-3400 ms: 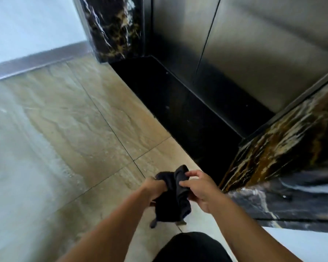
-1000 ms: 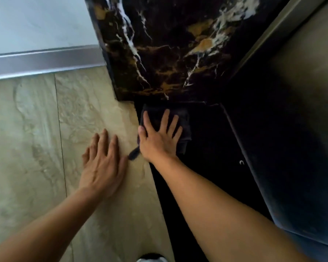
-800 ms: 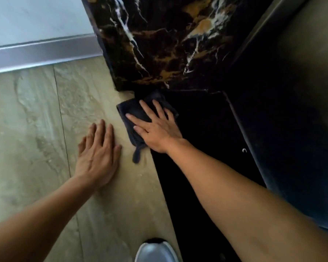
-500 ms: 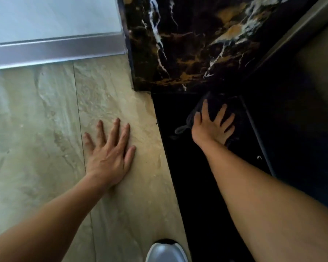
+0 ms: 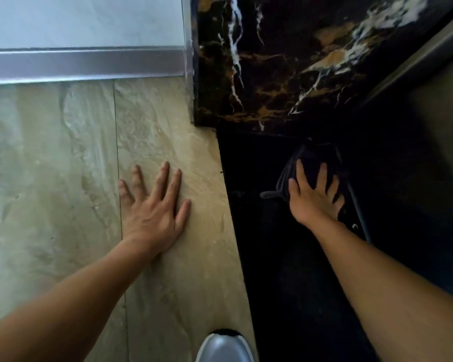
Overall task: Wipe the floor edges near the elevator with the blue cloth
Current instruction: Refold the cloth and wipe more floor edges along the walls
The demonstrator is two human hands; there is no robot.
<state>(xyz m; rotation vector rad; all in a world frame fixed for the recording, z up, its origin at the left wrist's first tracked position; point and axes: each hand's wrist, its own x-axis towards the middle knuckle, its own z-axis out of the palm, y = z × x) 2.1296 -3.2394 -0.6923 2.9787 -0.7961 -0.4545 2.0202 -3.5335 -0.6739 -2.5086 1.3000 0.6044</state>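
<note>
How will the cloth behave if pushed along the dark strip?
The cloth looks floppy: it bunches under the right hand, a corner trailing left. It would probably slide easily on the glossy dark strip, likely crumpling unless pressed flat.

We see a beige stone-look floor tile (image 5: 168, 270), smooth with a soft sheen and cloudy veining. Beside it runs a black floor strip (image 5: 267, 257), polished and very dark. The pillar (image 5: 285, 61) is glossy black marble with white and gold veins. Along the pale, smooth wall (image 5: 81, 19) sits a brushed metal skirting (image 5: 81, 65) with a satin shine. The cloth (image 5: 311, 163) under our right hand (image 5: 311, 199) looks soft, matt and dark. The shoe tip (image 5: 224, 347) seems smooth, grey and rubbery.
</note>
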